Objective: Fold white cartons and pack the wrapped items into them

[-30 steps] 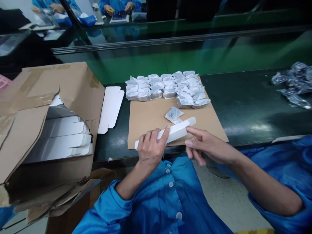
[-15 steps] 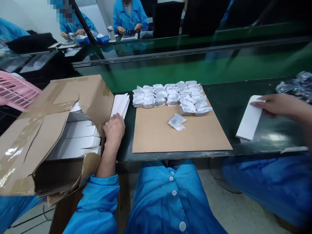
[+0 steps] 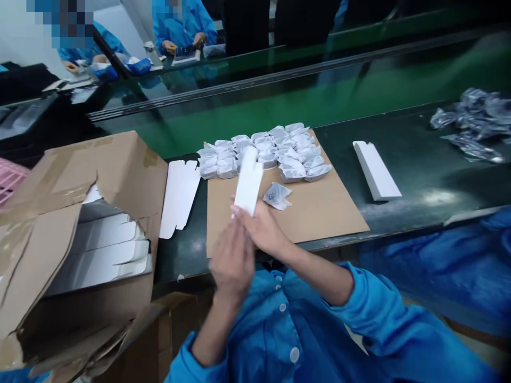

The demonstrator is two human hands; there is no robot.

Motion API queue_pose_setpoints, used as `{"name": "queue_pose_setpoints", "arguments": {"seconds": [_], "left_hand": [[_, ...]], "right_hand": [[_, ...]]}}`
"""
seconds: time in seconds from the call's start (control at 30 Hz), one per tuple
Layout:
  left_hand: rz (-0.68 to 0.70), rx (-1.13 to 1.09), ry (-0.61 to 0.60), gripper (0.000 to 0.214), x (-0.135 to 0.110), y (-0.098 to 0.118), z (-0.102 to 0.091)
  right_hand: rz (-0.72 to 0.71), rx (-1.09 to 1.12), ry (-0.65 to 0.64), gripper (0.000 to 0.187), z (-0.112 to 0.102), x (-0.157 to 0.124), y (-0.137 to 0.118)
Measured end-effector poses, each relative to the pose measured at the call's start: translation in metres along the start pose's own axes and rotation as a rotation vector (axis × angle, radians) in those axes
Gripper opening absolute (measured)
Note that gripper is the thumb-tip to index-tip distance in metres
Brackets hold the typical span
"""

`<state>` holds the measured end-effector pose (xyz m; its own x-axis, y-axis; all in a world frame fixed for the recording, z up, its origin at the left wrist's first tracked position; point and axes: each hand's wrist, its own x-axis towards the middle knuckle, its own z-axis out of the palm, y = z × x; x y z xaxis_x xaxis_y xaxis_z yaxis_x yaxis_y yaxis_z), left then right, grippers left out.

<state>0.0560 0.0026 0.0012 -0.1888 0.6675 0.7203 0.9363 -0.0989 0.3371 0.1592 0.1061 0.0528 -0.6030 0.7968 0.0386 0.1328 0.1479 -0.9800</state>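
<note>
Gripping the lower end of a slim white carton with the right hand, a worker holds it tilted above the brown cardboard sheet on the tabletop. The blurred left hand sits close beside the right, its grasp unclear. A loose pouch lies just right of the carton, before rows of pouches.

No writing can be read here.
A small dark triangle sign sits on the loose white pouch on the cardboard sheet, its characters too small to read; the carton over that sheet is plain white.
</note>
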Motion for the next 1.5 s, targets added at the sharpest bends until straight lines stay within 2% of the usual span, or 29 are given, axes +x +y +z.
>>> {"name": "queue_pose_setpoints", "arguments": {"seconds": [0.03,0.07,0.13,0.17,0.2,0.23,0.27,0.3,0.33,0.4,0.43,0.47,0.5,0.57,0.6,0.67,0.8,0.93,0.97,1.03,1.1,1.13,1.17,1.2,1.27,1.33,1.37,1.43,1.5], "left_hand": [[0.008,-0.111,-0.082,0.057,-0.006,0.013,-0.008],[-0.041,-0.21,-0.1,0.063,-0.008,0.02,-0.018],[-0.299,-0.366,0.074,0.074,0.001,0.019,-0.041],[-0.418,-0.467,0.062,0.079,0.009,0.012,-0.051],[-0.508,-0.555,-0.087,0.075,0.018,0.003,-0.058],[-0.565,-0.614,-0.26,0.065,0.025,-0.006,-0.063],[-0.608,-0.651,-0.433,0.052,0.031,-0.014,-0.064],[-0.643,-0.666,-0.543,0.039,0.035,-0.02,-0.062],[-0.684,-0.678,-0.567,0.032,0.036,-0.024,-0.058],[-0.783,-0.747,-0.488,0.029,0.033,-0.028,-0.048],[-0.825,-0.8,-0.478,0.03,0.031,-0.028,-0.043],[-0.847,-0.846,-0.51,0.032,0.029,-0.028,-0.041],[-0.844,-0.874,-0.584,0.034,0.028,-0.028,-0.04],[-0.771,-0.869,-0.767,0.035,0.029,-0.028,-0.041],[-0.723,-0.841,-0.815,0.033,0.03,-0.027,-0.042],[-0.645,-0.775,-0.811,0.026,0.033,-0.023,-0.044],[-0.599,-0.618,-0.671,0.018,0.034,-0.018,-0.043],[-0.659,-0.607,-0.563,0.011,0.028,-0.023,-0.04],[-0.693,-0.65,-0.495,0.011,0.026,-0.023,-0.039],[-0.742,-0.726,-0.225,0.027,0.019,-0.014,-0.036],[-0.673,-0.764,0.041,0.045,0.012,0.005,-0.03],[-0.601,-0.779,0.085,0.055,0.009,0.018,-0.025],[-0.533,-0.798,0.077,0.066,0.006,0.03,-0.02],[-0.507,-0.821,0.036,0.077,0.004,0.04,-0.014],[-0.586,-0.826,-0.024,0.092,0.005,0.05,-0.004],[-0.704,-0.753,-0.013,0.089,0.008,0.043,0.004],[-0.721,-0.721,-0.03,0.083,0.01,0.037,0.005],[-0.652,-0.702,-0.111,0.074,0.013,0.023,0.005],[-0.525,-0.697,-0.166,0.069,0.013,0.015,0.0]], "right_hand": [[0.011,0.004,-0.022,0.043,-0.006,0.002,-0.001],[0.021,-0.023,-0.106,0.037,-0.017,0.003,-0.003],[0.034,-0.138,-0.439,0.031,-0.047,0.005,-0.012],[0.034,-0.214,-0.639,0.029,-0.062,0.004,-0.018],[0.025,-0.292,-0.816,0.027,-0.074,0.003,-0.023],[0.009,-0.369,-0.932,0.026,-0.081,0.0,-0.027],[-0.017,-0.445,-0.941,0.025,-0.084,-0.005,-0.029],[-0.056,-0.535,-0.863,0.029,-0.082,-0.012,-0.03],[-0.108,-0.647,-0.729,0.039,-0.078,-0.021,-0.029],[-0.24,-0.906,-0.431,0.067,-0.065,-0.041,-0.023],[-0.309,-1.024,-0.328,0.077,-0.059,-0.051,-0.019],[-0.375,-1.113,-0.284,0.081,-0.055,-0.059,-0.015],[-0.437,-1.165,-0.291,0.078,-0.053,-0.065,-0.012],[-0.546,-1.169,-0.347,0.067,-0.053,-0.071,-0.009],[-0.59,-1.15,-0.368,0.063,-0.055,-0.071,-0.008],[-0.648,-1.137,-0.374,0.057,-0.058,-0.071,-0.009],[-0.693,-1.265,-0.307,0.044,-0.056,-0.073,-0.01],[-0.699,-1.308,-0.224,0.037,-0.056,-0.076,-0.007],[-0.666,-1.295,-0.178,0.036,-0.059,-0.075,-0.004],[-0.574,-1.265,-0.02,0.037,-0.062,-0.072,0.002],[-0.486,-1.223,0.185,0.043,-0.059,-0.071,0.009],[-0.463,-1.203,0.265,0.046,-0.053,-0.072,0.013],[-0.459,-1.183,0.312,0.048,-0.045,-0.074,0.016],[-0.471,-1.168,0.315,0.049,-0.036,-0.077,0.018],[-0.5,-1.126,0.22,0.051,-0.019,-0.086,0.017],[-0.479,-0.989,0.017,0.059,-0.011,-0.091,0.009],[-0.44,-0.881,-0.055,0.064,-0.012,-0.092,0.004],[-0.352,-0.654,-0.067,0.069,-0.019,-0.087,-0.007],[-0.321,-0.483,0.007,0.058,-0.028,-0.077,-0.013]]}}
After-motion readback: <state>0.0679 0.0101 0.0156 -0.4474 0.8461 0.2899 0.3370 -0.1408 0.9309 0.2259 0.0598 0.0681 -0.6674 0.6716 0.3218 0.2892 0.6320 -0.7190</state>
